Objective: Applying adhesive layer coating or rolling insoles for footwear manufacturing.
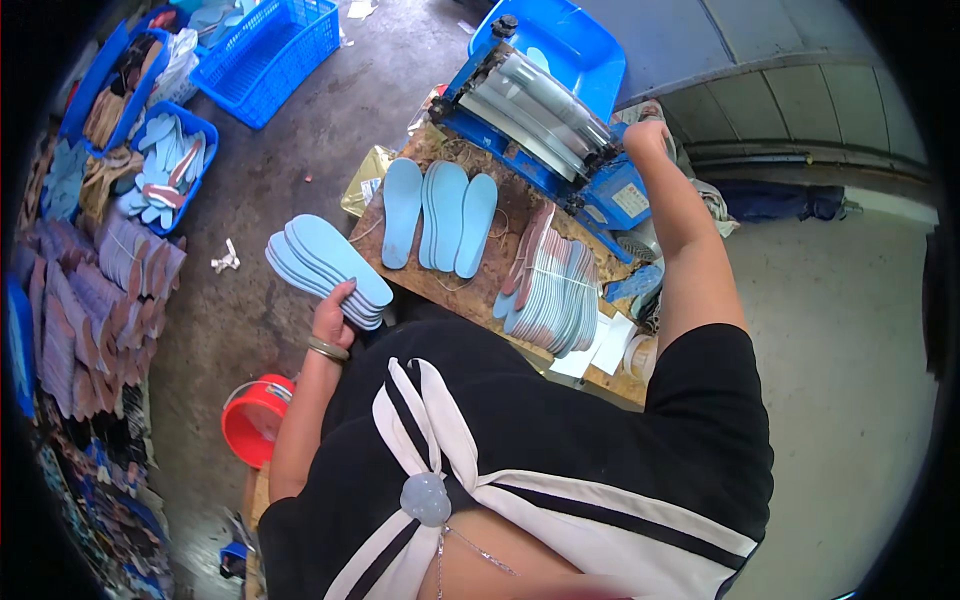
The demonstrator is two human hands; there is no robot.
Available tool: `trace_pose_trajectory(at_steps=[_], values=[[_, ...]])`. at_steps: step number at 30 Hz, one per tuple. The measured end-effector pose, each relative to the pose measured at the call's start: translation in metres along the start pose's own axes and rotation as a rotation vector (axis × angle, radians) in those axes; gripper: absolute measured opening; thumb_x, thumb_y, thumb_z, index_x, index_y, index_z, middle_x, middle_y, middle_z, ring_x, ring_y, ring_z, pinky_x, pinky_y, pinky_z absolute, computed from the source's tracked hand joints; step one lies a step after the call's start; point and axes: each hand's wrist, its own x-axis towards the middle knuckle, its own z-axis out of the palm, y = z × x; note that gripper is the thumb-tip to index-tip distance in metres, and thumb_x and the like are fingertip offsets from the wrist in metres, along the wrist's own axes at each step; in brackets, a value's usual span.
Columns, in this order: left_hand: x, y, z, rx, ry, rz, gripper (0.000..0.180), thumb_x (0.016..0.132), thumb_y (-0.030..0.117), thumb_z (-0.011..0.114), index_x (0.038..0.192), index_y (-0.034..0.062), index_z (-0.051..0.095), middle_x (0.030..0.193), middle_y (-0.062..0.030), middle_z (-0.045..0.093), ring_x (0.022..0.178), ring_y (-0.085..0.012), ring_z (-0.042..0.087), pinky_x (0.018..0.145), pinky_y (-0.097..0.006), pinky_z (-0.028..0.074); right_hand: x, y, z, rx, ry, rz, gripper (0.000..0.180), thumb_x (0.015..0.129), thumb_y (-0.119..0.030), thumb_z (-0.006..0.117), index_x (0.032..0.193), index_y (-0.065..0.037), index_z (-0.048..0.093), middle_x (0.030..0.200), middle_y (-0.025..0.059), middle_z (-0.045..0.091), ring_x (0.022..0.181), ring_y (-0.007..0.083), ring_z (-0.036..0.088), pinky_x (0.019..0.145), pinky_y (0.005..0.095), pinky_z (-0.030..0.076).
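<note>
My left hand [335,320] is closed around the lower end of a fanned stack of light blue insoles [330,262], thumb on top. The stack hangs off the left side of a wooden worktable [450,290]. My right arm stretches out to a blue roller machine [530,110], and my right hand [648,140] is at its right end. The fingers of that hand are hidden, so its grip does not show. Between my hands, more light blue insoles [444,215] lie on the table in overlapping piles. Beside them sits a tied bundle of insoles [555,290], seen edge-on.
Behind the machine stands a blue tub [590,50]. A blue crate [262,65] and a blue basket of insoles [180,155] are at far left, above heaped insole bundles [100,300]. A red bucket [258,420] stands by my left arm. White paper [610,345] lies on the table.
</note>
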Motion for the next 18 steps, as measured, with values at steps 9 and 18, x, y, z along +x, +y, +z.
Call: trace_pose_trajectory(at_steps=[9,18], values=[[-0.008,-0.036,-0.017,-0.013,0.039,0.048,0.023,0.077,0.006,0.058,0.099,-0.0024,0.056,0.091,-0.0098,0.062,0.084,-0.0215,0.061,0.079,-0.036,0.050,0.019,0.005,-0.001,-0.078,-0.239,-0.003,0.024,0.069,-0.024,0.066,0.092,-0.017,0.068,0.097,0.0040,0.065,0.080,0.0231,0.064,0.063,0.0439,0.050],[-0.019,-0.053,-0.017,-0.035,0.053,0.120,0.022,0.077,0.007,0.058,0.097,-0.0029,0.056,0.089,-0.0090,0.062,0.081,-0.0198,0.061,0.076,-0.033,0.051,-0.013,0.015,0.035,-0.130,0.522,-0.178,0.014,0.066,-0.014,0.066,0.079,-0.012,0.068,0.080,0.0067,0.066,0.069,0.0203,0.063,0.069,0.0398,0.045]])
